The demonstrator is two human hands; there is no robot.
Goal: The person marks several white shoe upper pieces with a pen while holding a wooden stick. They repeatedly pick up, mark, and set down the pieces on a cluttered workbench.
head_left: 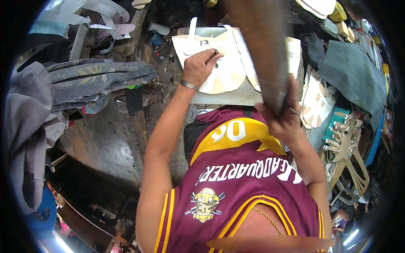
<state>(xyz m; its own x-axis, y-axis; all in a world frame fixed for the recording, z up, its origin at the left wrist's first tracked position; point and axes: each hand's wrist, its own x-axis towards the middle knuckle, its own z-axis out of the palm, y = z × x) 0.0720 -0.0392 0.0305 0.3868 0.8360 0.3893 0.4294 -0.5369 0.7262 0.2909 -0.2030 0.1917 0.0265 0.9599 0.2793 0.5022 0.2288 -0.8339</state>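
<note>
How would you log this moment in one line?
left grip: small dark item, over cream piece; right grip: long brown tool, blurred; under piece: grey slab

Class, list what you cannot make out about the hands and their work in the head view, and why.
- Long brown object in the right hand: head view; blurred, far end cut off by the top edge.
- Cream piece: head view; partly hidden by that object.
- Small dark item in the left hand: head view; partly covered by the hand, too small to identify.
</note>
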